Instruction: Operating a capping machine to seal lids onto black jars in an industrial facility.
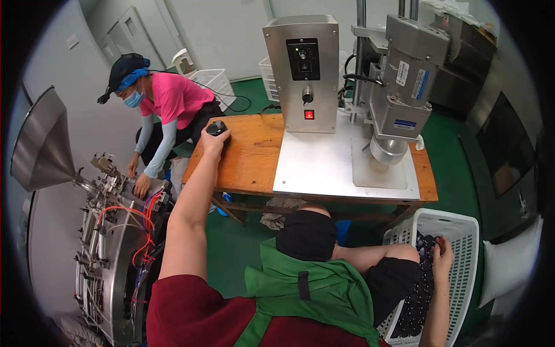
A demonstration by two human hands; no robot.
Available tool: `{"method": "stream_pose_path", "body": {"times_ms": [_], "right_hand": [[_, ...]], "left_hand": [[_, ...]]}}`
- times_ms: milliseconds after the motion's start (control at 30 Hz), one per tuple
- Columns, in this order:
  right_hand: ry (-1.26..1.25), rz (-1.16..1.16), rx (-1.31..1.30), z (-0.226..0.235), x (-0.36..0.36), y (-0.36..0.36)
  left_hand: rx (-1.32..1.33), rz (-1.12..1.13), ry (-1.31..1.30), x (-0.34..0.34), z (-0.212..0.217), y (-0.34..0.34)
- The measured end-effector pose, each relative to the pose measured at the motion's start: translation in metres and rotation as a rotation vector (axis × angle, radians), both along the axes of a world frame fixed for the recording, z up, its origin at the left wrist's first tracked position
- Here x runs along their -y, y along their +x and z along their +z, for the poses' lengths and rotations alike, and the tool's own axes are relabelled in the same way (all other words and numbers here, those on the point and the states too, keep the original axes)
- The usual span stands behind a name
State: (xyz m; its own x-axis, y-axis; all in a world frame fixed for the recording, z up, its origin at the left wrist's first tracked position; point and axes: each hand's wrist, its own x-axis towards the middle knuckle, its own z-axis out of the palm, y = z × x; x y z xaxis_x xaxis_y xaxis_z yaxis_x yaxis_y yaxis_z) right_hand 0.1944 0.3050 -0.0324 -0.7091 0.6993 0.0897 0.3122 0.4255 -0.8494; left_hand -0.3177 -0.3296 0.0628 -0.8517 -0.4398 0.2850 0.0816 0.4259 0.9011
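Observation:
My left arm reaches far forward, and my left hand point(213, 143) is wrapped around a small dark jar with a black top point(217, 128) at the left end of the wooden table point(250, 136). Down at my right side, my right hand point(443, 260) is in a white plastic basket point(462, 222), its fingers curled at a heap of round black caps point(413, 306). Whatever those fingers grip is hidden from me. A capping machine head point(388, 149) hangs over a pale plate on the metal base point(315, 168), with a blurred piece beneath it.
A steel control box point(300, 75) with a lit red switch stands on the table. At left are a filling machine point(115, 231) with a large funnel point(43, 139) and red hoses. A co-worker in a pink shirt point(179, 95) bends over it. White crates point(214, 84) stand behind.

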Motion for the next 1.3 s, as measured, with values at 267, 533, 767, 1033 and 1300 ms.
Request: {"method": "stream_pose_path", "body": {"times_ms": [267, 533, 767, 1033, 1300], "right_hand": [[0.257, 0.331, -0.144, 0.122, 0.108, -0.068], [0.497, 0.652, -0.220, 0.164, 0.192, -0.154], [0.557, 0.567, -0.197, 0.152, 0.196, -0.171], [0.500, 0.500, -0.238, 0.133, 0.191, -0.179], [0.638, 0.362, -0.237, 0.135, 0.156, -0.219]], "left_hand": [[0.020, -0.316, 0.247, -0.074, 0.039, 0.073], [0.060, -1.051, -0.003, -0.228, 0.072, 0.220], [0.127, -1.154, -0.031, -0.292, 0.059, 0.246], [0.151, -1.446, -0.061, -0.280, 0.055, 0.224], [-0.089, -1.084, -0.572, -0.322, 0.049, 0.183]]}}
